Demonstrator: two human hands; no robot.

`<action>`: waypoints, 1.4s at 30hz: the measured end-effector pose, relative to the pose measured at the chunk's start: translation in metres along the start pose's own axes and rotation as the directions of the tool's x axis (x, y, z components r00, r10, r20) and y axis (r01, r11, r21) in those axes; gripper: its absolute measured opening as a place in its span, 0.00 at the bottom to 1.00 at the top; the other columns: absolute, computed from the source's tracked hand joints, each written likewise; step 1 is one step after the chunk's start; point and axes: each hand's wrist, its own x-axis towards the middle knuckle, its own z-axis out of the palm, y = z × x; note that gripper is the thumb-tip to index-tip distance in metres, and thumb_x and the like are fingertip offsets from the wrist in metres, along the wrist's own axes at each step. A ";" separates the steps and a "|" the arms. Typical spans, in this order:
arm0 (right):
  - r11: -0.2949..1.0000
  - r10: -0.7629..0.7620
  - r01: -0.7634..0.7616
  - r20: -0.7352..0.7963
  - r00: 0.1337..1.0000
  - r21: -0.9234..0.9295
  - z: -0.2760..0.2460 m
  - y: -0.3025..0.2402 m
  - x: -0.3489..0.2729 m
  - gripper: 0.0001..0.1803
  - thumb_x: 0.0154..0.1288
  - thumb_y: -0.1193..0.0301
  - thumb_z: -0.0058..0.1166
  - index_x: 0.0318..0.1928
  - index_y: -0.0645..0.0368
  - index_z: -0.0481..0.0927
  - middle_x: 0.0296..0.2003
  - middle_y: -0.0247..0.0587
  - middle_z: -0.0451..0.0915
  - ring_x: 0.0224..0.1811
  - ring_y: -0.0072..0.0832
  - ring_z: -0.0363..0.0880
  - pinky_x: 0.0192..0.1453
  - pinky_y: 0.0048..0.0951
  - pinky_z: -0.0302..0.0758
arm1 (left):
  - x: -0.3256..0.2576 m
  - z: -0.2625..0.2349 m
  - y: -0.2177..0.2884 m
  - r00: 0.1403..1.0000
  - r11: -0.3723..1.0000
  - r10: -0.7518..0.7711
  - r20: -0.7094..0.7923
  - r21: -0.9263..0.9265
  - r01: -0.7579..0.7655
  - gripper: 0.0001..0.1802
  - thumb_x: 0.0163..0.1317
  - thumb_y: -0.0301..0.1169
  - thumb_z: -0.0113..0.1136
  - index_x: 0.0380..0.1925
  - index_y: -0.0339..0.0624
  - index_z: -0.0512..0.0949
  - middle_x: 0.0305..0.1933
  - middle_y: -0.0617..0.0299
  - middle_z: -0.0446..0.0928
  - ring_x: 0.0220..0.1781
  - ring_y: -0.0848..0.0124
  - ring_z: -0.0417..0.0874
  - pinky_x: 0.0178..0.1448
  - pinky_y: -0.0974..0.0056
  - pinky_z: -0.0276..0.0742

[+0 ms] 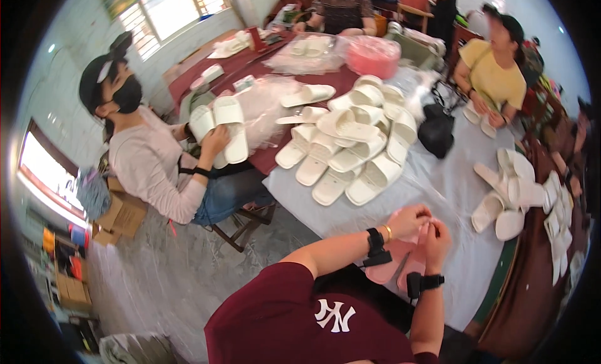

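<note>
My left hand [410,220] and my right hand [438,234] meet at the near edge of the grey-covered table [438,188]. Both grip the top end of a pair of pink slippers [389,267] that hangs down toward my lap. Each wrist carries a black strap, and the left one also has a thin bracelet. A heap of white slippers [350,151] lies on the table just beyond my left hand. More white slippers [513,201] lie to the right of my right hand.
A person in a black cap and mask [150,151] sits at the left holding white slippers [219,132]. A person in yellow [494,76] sits at the far right. A black bag [436,133], a pink tub [374,55] and clear plastic bags [263,104] are on the table. Cardboard boxes [122,213] stand on the floor.
</note>
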 end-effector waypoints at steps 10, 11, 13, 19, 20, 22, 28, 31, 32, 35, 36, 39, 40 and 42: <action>0.999 -0.019 0.022 0.053 0.998 -0.044 0.000 0.018 0.007 0.05 0.60 0.78 0.51 0.33 0.68 0.79 0.30 0.40 0.80 0.32 0.23 0.76 0.38 0.25 0.73 | 0.003 0.002 -0.009 0.996 0.996 0.088 0.019 -0.025 -0.087 0.08 0.59 0.27 0.57 0.35 0.33 0.78 0.33 0.57 0.81 0.37 0.71 0.80 0.44 0.67 0.75; 0.999 -0.004 0.007 0.055 0.998 -0.052 -0.001 0.015 0.007 0.05 0.61 0.76 0.52 0.32 0.67 0.79 0.26 0.36 0.78 0.29 0.20 0.73 0.34 0.24 0.70 | 0.004 0.001 -0.008 0.996 0.996 0.091 0.017 -0.025 -0.090 0.08 0.59 0.27 0.57 0.35 0.33 0.78 0.33 0.57 0.81 0.37 0.71 0.80 0.44 0.67 0.75; 0.998 0.005 -0.002 0.056 0.998 -0.058 0.000 0.011 0.007 0.06 0.62 0.75 0.53 0.31 0.66 0.80 0.22 0.32 0.76 0.26 0.17 0.70 0.30 0.22 0.67 | 0.004 0.000 -0.007 0.996 0.996 0.088 0.026 0.002 -0.088 0.08 0.58 0.28 0.58 0.34 0.33 0.78 0.33 0.55 0.81 0.35 0.70 0.80 0.43 0.66 0.74; 0.999 0.018 -0.014 0.077 0.997 -0.047 -0.001 0.011 0.004 0.04 0.61 0.78 0.53 0.32 0.67 0.80 0.26 0.35 0.78 0.29 0.18 0.72 0.32 0.22 0.69 | 0.003 0.000 -0.009 0.988 0.986 0.148 0.034 0.076 -0.150 0.08 0.59 0.29 0.58 0.33 0.34 0.79 0.33 0.56 0.81 0.36 0.70 0.80 0.43 0.66 0.75; 1.000 0.020 -0.019 0.072 0.997 -0.022 0.000 0.011 0.004 0.04 0.61 0.78 0.53 0.33 0.66 0.80 0.26 0.34 0.78 0.29 0.18 0.72 0.33 0.22 0.70 | 0.002 -0.001 -0.009 0.988 0.985 0.151 0.032 0.076 -0.153 0.08 0.59 0.29 0.58 0.33 0.34 0.79 0.33 0.56 0.81 0.36 0.70 0.80 0.43 0.66 0.75; 1.000 0.022 -0.022 0.055 0.998 -0.001 0.000 0.015 0.004 0.05 0.61 0.78 0.53 0.34 0.66 0.81 0.27 0.34 0.78 0.30 0.18 0.73 0.33 0.22 0.70 | 0.002 0.001 -0.006 0.996 0.993 0.090 0.017 -0.083 -0.088 0.09 0.59 0.30 0.58 0.34 0.34 0.78 0.32 0.58 0.80 0.36 0.71 0.80 0.43 0.66 0.75; 0.997 0.060 -0.060 0.014 0.998 0.043 0.001 0.010 0.003 0.06 0.61 0.79 0.53 0.39 0.65 0.81 0.31 0.36 0.81 0.32 0.19 0.75 0.37 0.22 0.73 | -0.001 0.000 -0.001 0.997 0.996 0.053 -0.055 -0.070 -0.057 0.09 0.60 0.29 0.57 0.36 0.35 0.77 0.32 0.59 0.80 0.37 0.73 0.79 0.43 0.67 0.75; 0.989 0.057 -0.067 0.077 0.995 0.132 0.004 0.015 0.005 0.08 0.61 0.80 0.53 0.41 0.64 0.80 0.35 0.36 0.82 0.35 0.19 0.77 0.42 0.22 0.74 | 0.000 -0.002 0.000 0.994 0.994 0.100 -0.038 0.050 -0.098 0.08 0.59 0.29 0.56 0.34 0.35 0.76 0.32 0.59 0.79 0.35 0.72 0.78 0.41 0.67 0.75; 0.990 0.059 -0.065 0.057 0.997 0.126 0.000 0.018 0.004 0.08 0.61 0.80 0.53 0.41 0.64 0.80 0.35 0.36 0.82 0.35 0.19 0.77 0.42 0.22 0.74 | 0.000 0.000 -0.001 0.994 0.993 0.107 -0.019 0.046 -0.106 0.08 0.59 0.29 0.56 0.34 0.35 0.76 0.32 0.59 0.79 0.35 0.72 0.78 0.41 0.67 0.75; 0.988 0.012 -0.018 0.037 0.999 0.151 0.002 0.010 0.003 0.08 0.60 0.81 0.52 0.40 0.63 0.80 0.36 0.36 0.82 0.37 0.19 0.77 0.42 0.22 0.74 | 0.002 0.002 -0.003 0.977 0.963 0.209 -0.031 0.181 -0.200 0.07 0.57 0.29 0.56 0.32 0.36 0.76 0.29 0.58 0.78 0.32 0.69 0.78 0.40 0.66 0.75; 0.989 -0.015 0.010 0.036 0.999 0.150 0.003 0.013 0.003 0.08 0.60 0.81 0.52 0.40 0.63 0.80 0.36 0.36 0.82 0.36 0.20 0.77 0.42 0.22 0.74 | 0.000 0.003 -0.002 0.981 0.964 0.187 -0.040 0.199 -0.176 0.07 0.56 0.29 0.57 0.31 0.36 0.75 0.30 0.57 0.78 0.33 0.67 0.78 0.40 0.65 0.75; 0.991 -0.032 0.025 0.048 0.998 0.131 0.005 0.011 0.002 0.07 0.59 0.81 0.52 0.39 0.63 0.79 0.35 0.37 0.81 0.36 0.22 0.78 0.41 0.23 0.74 | 0.000 0.004 -0.008 0.968 0.942 0.243 -0.062 0.255 -0.220 0.06 0.53 0.29 0.57 0.29 0.37 0.75 0.38 0.54 0.78 0.39 0.62 0.78 0.45 0.61 0.75; 0.993 -0.017 0.010 0.062 0.998 0.114 0.007 0.007 0.001 0.07 0.59 0.81 0.52 0.38 0.63 0.79 0.35 0.38 0.81 0.35 0.24 0.78 0.40 0.23 0.74 | -0.001 0.004 -0.012 0.946 0.912 0.315 -0.072 0.297 -0.281 0.06 0.53 0.29 0.57 0.28 0.38 0.75 0.43 0.52 0.77 0.45 0.59 0.78 0.49 0.59 0.74; 0.996 -0.064 0.060 0.067 0.996 0.067 0.007 0.010 0.003 0.06 0.58 0.81 0.52 0.36 0.63 0.78 0.35 0.39 0.80 0.35 0.26 0.77 0.39 0.24 0.74 | -0.001 0.006 -0.016 0.947 0.911 0.311 -0.083 0.310 -0.272 0.06 0.52 0.29 0.58 0.27 0.38 0.75 0.48 0.50 0.75 0.50 0.56 0.76 0.54 0.58 0.71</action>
